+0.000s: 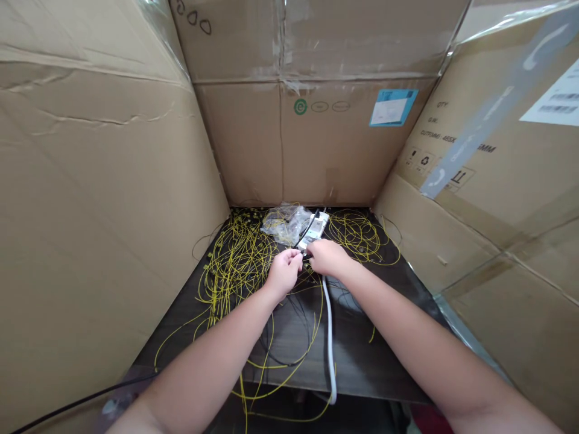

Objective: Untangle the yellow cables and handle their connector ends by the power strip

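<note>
Over the middle of the dark table [357,337], my left hand [283,276] and my right hand [330,257] work close together. The fingers of both are pinched, with fingertips almost meeting; whatever small piece they hold is hidden. Just beyond them lies a white, box-like device [320,224] with a black cable [310,225] across it. Thin yellow cables [239,259] lie in a big tangle left of my left hand, and some loop below the hands. Another coil of yellow cable [357,236] rests to the right. A thick white cable [330,337] runs from near my right hand to the table's front edge.
Crumpled clear plastic bags [286,223] lie beside the device. Tall cardboard boxes close in the table: a left box [99,199], a back box [253,138] and a right box [479,181]. A black cord [85,401] hangs off the left front edge.
</note>
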`<state>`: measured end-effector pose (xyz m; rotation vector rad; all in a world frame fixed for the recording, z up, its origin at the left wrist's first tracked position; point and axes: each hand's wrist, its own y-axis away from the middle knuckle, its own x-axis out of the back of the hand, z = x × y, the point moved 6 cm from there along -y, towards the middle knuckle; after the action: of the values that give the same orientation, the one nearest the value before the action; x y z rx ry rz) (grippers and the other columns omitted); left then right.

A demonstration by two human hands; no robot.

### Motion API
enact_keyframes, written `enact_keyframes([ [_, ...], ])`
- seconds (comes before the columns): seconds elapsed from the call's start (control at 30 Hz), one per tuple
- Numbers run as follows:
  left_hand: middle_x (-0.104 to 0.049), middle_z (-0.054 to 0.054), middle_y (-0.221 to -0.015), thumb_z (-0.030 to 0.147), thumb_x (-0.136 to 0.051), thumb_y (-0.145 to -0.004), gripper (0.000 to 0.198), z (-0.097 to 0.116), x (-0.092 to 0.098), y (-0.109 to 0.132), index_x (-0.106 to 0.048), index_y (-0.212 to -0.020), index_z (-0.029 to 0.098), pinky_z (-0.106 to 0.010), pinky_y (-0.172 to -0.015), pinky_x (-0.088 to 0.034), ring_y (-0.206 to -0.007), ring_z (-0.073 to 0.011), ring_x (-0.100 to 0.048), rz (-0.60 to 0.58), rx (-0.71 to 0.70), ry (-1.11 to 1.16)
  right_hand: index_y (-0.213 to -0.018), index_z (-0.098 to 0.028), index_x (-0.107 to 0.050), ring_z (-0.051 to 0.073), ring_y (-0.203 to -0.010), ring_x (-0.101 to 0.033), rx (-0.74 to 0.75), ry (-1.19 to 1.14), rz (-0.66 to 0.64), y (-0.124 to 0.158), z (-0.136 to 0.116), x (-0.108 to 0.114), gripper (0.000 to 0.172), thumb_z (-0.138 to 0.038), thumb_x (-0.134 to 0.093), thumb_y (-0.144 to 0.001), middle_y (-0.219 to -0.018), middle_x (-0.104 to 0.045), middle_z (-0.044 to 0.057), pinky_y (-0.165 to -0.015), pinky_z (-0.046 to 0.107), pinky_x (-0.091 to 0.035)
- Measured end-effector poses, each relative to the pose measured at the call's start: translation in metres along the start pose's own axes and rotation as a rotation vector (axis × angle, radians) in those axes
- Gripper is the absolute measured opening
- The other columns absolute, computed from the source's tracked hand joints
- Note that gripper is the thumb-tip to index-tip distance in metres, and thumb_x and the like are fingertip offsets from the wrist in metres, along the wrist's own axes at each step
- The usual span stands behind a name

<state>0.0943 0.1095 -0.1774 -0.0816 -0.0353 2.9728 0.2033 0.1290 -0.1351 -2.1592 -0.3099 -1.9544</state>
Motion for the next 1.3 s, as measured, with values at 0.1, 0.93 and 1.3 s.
enact_keyframes([
  [0.1,-0.046,0.006,-0.05,0.034,-0.053,-0.073,0.02,0.001,0.001,0.001,-0.054,-0.074,0.015,-0.017,-0.04,-0.025,-0.037,-0.0025,-0.031,0.012,0.001,-0.004,-0.084,-0.019,-0.064,0.022,-0.083,-0.059,0.02,-0.003,0.018,0.003,-0.001,0.004,0.018,-0.022,-0.052,-0.071,-0.089,-0.064,0.009,-0.068,0.028,-0.04],
  [0.93,-0.055,0.002,-0.055,0.036,-0.059,-0.075,0.038,0.025,-0.029,0.026,-0.058,-0.105,0.012,-0.017,-0.039,-0.037,-0.041,-0.0062,-0.047,-0.317,-0.046,-0.085,-0.059,-0.016,-0.054,0.008,-0.054,-0.043,0.323,-0.582,0.486,0.082,-0.002,0.02,0.021,-0.013,-0.045,-0.078,-0.057,-0.05,0.0,-0.056,0.021,-0.033],
  [1.3,-0.059,-0.002,-0.059,0.038,-0.053,-0.078,0.029,0.048,-0.025,0.027,-0.063,-0.082,0.011,-0.018,-0.044,-0.04,-0.044,-0.0068,-0.048,-0.222,-0.074,-0.306,-0.052,-0.017,-0.044,0.008,-0.05,-0.04,0.248,-0.449,0.634,0.088,0.015,0.03,0.017,-0.011,-0.048,-0.067,-0.052,-0.047,-0.002,-0.052,0.021,-0.03],
])
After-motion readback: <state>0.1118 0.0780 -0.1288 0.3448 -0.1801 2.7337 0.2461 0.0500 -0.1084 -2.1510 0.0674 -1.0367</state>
